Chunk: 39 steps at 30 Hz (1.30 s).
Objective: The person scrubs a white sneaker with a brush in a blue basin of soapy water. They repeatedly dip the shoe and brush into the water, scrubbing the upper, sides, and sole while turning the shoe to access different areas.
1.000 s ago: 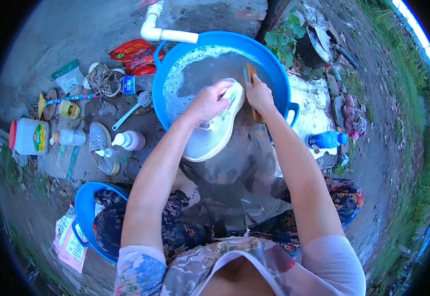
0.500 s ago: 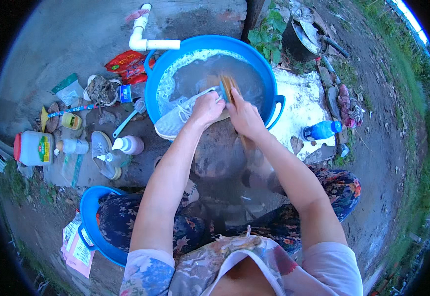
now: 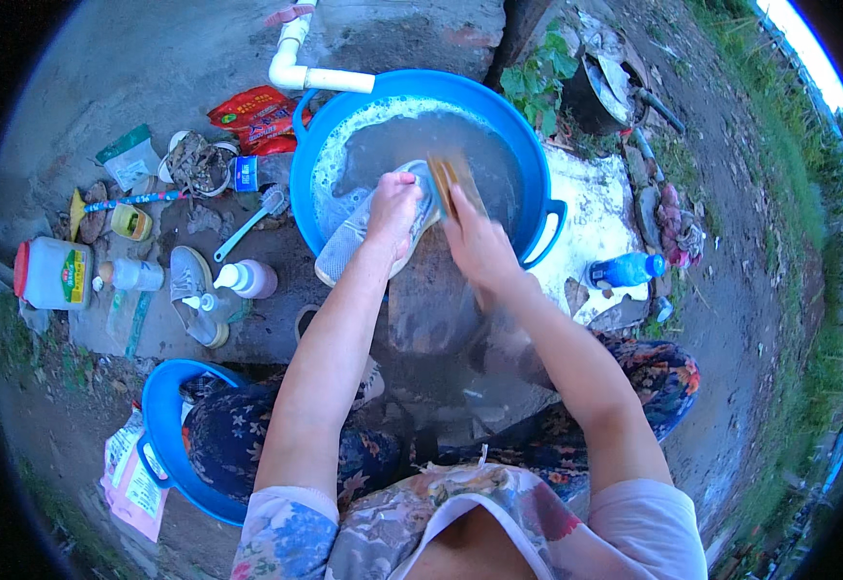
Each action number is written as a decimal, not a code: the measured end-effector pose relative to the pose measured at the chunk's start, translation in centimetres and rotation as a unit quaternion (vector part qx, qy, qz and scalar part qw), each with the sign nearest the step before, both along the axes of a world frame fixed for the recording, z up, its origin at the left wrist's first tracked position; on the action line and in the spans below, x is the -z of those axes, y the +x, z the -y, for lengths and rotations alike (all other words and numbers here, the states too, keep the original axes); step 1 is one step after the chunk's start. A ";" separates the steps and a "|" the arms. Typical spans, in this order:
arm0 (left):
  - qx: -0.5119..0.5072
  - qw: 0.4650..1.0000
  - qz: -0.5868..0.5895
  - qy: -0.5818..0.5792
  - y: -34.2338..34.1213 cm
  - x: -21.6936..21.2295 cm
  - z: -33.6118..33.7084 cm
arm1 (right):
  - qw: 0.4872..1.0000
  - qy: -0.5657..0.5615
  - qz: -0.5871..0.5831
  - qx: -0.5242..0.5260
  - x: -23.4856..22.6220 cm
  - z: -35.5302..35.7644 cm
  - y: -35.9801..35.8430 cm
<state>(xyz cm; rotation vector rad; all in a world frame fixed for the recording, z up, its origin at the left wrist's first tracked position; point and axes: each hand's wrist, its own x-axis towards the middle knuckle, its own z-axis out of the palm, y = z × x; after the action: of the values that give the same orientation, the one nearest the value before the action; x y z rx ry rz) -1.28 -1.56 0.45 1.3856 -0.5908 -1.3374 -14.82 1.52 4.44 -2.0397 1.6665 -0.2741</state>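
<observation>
A grey sneaker (image 3: 346, 249) with a pale sole leans over the near rim of a large blue basin (image 3: 535, 169). My left hand (image 3: 395, 211) is closed around its upper part. In my right hand (image 3: 479, 249) is a wooden scrubbing brush (image 3: 455, 182), blurred by motion, held at the right side of the shoe. Whether its bristles touch the shoe I cannot tell. Cloudy, foamy water (image 3: 412, 138) fills the basin below both hands.
A white elbow pipe (image 3: 339, 80) juts over the basin's far left rim. To the left are another sneaker (image 3: 189, 280), a pump bottle (image 3: 247, 279), a long-handled brush (image 3: 240, 230) and a jar (image 3: 59, 275). A blue bottle (image 3: 626, 271) lies right; a smaller blue tub (image 3: 175, 387) stands near left.
My left hand has tilted the sneaker, so its laces face away less plainly and more of its side shows. The brush has shifted slightly beside it. The whole view has moved a little.
</observation>
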 end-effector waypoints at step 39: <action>0.137 0.937 -0.323 -0.003 -0.3 -2.2 -0.4 | 0.995 -0.063 -0.074 -0.029 0.3 4.8 -0.9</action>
<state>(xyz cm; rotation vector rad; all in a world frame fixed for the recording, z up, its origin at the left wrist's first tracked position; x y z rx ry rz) -1.57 -1.11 2.62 0.7916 -0.3400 -1.8961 -15.76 -3.26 4.18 -2.2459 1.7133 -0.2179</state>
